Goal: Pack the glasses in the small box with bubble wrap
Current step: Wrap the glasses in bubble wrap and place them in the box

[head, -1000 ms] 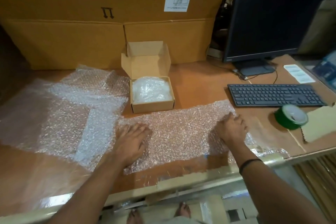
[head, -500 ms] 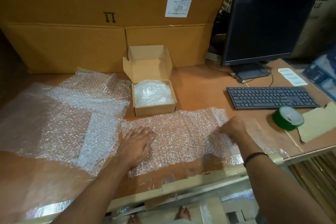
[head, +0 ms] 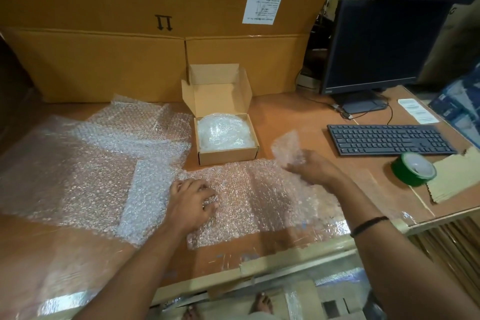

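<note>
A small brown cardboard box (head: 228, 157) stands open in the middle of the table, its lid flap up at the back. Inside lies a bundle wrapped in clear plastic (head: 223, 131); the glasses themselves cannot be made out. A strip of bubble wrap (head: 259, 195) lies in front of the box. My left hand (head: 192, 202) presses on the strip's left end with the fingers curled into it. My right hand (head: 311, 167) grips the strip's right end and holds that corner lifted off the table.
A larger bubble wrap sheet (head: 85, 163) covers the table's left side. A green tape roll (head: 414, 169), a cardboard scrap (head: 457, 179), a keyboard (head: 389, 139) and a monitor (head: 376, 47) sit at the right. Big cartons (head: 155, 21) wall off the back.
My right hand went from resting flat on the strip to pinching its right end and lifting it up and leftward. My left hand's fingers curled into the wrap.
</note>
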Tool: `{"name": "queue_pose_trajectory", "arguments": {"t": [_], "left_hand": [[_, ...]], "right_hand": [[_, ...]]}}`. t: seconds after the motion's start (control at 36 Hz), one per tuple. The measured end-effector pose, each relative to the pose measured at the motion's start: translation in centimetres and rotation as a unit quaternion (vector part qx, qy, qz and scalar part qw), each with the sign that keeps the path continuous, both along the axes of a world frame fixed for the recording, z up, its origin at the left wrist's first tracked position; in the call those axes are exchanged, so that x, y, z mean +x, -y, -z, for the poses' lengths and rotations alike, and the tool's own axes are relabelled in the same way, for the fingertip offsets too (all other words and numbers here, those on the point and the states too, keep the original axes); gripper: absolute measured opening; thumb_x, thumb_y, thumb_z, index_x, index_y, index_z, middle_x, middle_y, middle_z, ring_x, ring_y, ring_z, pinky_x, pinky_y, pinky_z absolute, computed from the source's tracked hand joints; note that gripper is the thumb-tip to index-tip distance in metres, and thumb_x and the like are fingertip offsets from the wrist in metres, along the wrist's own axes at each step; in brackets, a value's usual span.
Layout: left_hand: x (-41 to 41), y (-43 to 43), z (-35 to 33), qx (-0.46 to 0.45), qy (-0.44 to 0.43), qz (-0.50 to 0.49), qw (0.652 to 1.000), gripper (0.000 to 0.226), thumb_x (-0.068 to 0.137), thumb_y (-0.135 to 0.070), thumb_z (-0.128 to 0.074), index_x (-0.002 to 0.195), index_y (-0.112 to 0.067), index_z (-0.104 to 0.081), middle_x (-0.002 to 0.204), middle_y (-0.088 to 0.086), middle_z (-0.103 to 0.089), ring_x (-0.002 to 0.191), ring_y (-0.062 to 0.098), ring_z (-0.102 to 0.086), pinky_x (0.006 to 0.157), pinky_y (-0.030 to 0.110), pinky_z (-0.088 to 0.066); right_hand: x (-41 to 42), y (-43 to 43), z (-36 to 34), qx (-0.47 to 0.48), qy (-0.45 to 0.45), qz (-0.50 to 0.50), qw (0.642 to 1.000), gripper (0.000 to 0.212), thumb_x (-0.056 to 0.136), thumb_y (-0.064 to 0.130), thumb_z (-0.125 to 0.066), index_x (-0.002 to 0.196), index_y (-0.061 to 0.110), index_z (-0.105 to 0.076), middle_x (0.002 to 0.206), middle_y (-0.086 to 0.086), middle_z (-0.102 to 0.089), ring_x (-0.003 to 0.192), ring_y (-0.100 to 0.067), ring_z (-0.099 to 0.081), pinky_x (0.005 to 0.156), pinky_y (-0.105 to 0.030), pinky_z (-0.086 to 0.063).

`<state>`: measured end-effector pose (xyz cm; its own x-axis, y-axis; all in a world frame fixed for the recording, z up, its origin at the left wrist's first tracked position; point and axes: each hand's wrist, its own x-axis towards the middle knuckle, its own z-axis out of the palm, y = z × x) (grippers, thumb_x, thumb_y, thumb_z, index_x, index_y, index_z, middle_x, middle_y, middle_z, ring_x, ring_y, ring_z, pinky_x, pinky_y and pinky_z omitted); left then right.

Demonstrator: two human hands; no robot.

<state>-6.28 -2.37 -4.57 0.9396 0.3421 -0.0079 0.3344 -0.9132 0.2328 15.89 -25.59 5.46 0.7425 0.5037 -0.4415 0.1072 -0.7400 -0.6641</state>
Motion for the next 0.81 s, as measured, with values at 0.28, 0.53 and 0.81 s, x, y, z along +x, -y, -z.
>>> {"name": "queue_pose_trajectory", "arguments": {"t": [0.28,0.53,0.81], "left_hand": [[-0.1,-0.8,-2.4,-0.329,0.177,-0.162,0.913,0.019,0.090,-0.028,-0.066,0.108,-0.023,-0.072,0.115,-0.005,-0.067,0.099,0.009,-0.059,0.099,0.033,-0.040],[0.4,-4.5,-6.9,-0.541,0.068,-0.239,0.803,0.071,0.076,-0.076,-0.039,0.097,-0.015,-0.067,0.084,0.004,-0.075,0.054,0.017,-0.058,0.046,0.024,-0.038],[0.8,-6.2,-5.5,-0.464,0.058,-0.273,0.841,0.007,0.083,0.000,-0.070,0.085,0.005,-0.066,0.061,0.013,-0.061,0.042,0.017,-0.052,0.046,0.026,-0.040]], "right_hand": [[-8.7,-8.2,0.3,-0.019,0.004,-0.090,0.996,0.020,0.097,0.026,-0.059,0.114,0.017,-0.055,0.090,0.005,-0.056,0.068,-0.011,-0.057,0.051,-0.020,-0.043],[-13.1,-12.0,2.1,-0.037,0.026,-0.144,0.989,0.063,0.085,0.027,-0.075,0.139,0.012,-0.048,0.119,-0.007,-0.061,0.088,-0.021,-0.062,0.058,-0.024,-0.045],[-13.3,-11.4,2.4,0.016,0.015,-0.134,0.991,0.064,0.086,0.034,-0.073,0.140,0.009,-0.050,0.124,-0.002,-0.063,0.108,-0.021,-0.062,0.091,-0.033,-0.050]]}}
